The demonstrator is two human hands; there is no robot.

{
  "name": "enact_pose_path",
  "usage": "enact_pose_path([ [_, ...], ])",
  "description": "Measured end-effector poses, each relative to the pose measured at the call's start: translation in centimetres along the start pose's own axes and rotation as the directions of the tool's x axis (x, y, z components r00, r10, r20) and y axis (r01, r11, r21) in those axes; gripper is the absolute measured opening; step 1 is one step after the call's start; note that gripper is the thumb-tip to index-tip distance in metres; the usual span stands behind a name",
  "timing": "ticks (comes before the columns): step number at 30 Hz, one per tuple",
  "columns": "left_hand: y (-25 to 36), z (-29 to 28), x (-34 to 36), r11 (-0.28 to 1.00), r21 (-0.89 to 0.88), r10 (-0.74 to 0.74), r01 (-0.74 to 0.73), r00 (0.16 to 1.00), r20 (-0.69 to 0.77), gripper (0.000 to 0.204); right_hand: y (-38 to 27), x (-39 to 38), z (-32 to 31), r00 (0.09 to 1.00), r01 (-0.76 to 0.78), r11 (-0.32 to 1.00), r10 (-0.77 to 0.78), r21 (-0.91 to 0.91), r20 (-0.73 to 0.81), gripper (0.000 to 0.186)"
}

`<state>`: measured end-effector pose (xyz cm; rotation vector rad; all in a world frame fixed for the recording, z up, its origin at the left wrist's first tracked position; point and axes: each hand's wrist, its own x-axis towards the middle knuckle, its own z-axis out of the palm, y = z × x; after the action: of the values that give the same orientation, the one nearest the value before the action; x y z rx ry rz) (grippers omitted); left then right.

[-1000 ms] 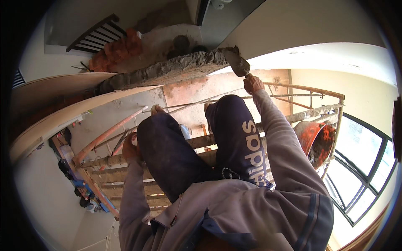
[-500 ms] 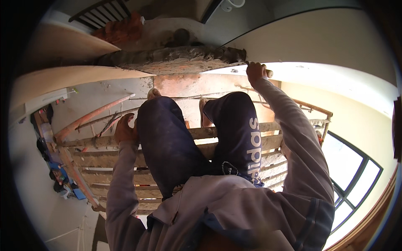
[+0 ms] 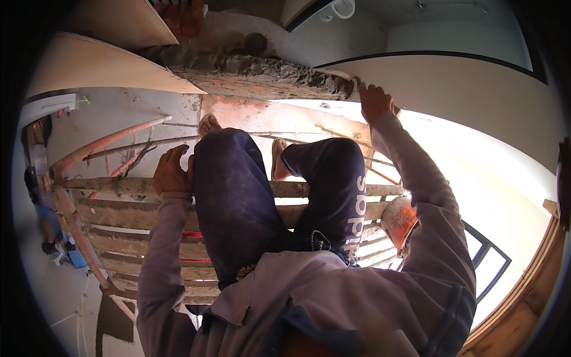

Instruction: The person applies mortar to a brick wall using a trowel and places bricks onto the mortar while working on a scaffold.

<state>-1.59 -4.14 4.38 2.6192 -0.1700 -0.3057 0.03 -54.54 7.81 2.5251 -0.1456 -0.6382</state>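
Note:
I sit on a scaffold of wooden planks (image 3: 119, 208), my legs in dark trousers stretched forward, sandalled feet (image 3: 208, 124) toward the wall. My left hand (image 3: 171, 172) rests beside my left thigh, fingers curled over a plank's edge. My right hand (image 3: 375, 101) is raised to the right end of a rough, mortar-covered ledge (image 3: 267, 74). Its fingers are closed on what looks like a trowel (image 3: 355, 80), mostly hidden by the hand.
An orange bucket (image 3: 398, 220) sits on the planks by my right knee. Reddish scaffold pipes (image 3: 101, 146) slant at the left. Red bricks (image 3: 184, 15) lie above the ledge. A dark-framed window (image 3: 488, 262) is low right; the floor far below at left holds blue items (image 3: 74, 256).
My head has tipped, so the ledge now sits lower and larger in view. My right hand has shifted right along the ledge to its end. My left hand stays on the plank.

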Motion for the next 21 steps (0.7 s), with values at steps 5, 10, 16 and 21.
enact_pose_path([
  [5,0.1,-0.4,-0.2,1.000,0.013,-0.010,0.010,1.000,0.008,0.026,-1.6,8.6,4.2,0.943,-0.150,0.980,0.181,-0.127,0.281,0.025],
  [10,0.6,-0.5,-0.2,1.000,0.002,0.010,-0.010,0.999,-0.031,0.024,-5.2,8.4,2.8,0.908,-0.335,0.913,0.247,0.234,0.338,0.029],
  [16,0.3,-0.4,-0.4,1.000,0.003,0.002,-0.002,1.000,-0.021,0.024,-1.1,3.8,-2.0,0.981,0.097,0.955,-0.139,0.282,0.136,0.025],
  [21,0.3,-0.3,-0.2,0.999,0.038,-0.009,0.009,1.000,0.003,0.025,0.7,0.7,0.7,0.921,0.254,0.931,-0.315,0.263,0.228,0.029],
])
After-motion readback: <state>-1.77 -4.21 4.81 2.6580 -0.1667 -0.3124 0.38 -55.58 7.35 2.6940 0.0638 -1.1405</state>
